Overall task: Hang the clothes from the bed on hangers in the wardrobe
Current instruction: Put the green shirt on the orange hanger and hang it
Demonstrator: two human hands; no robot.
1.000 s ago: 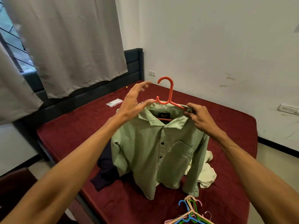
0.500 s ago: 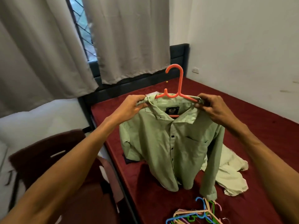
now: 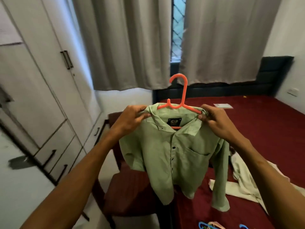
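While left hand (image 3: 132, 116) and right hand (image 3: 213, 120) each pinch a shoulder of the green shirt (image 3: 171, 156), it hangs between them on the orange hanger (image 3: 180, 104): 1 garment hangered, not yet in the wardrobe (image 3: 33, 88), doors shut, left of the left hand. Pale garment (image 3: 239, 182) waits on bed (image 3: 272, 126) below right hand

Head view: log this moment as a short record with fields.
shirt: green, on the hanger, held up in the air
hanger: orange, hook up
left hand: pinches one shirt shoulder
right hand: pinches the other shoulder
wardrobe: at left, visible doors closed
bed: red sheet; pale garment and spare hangers on it
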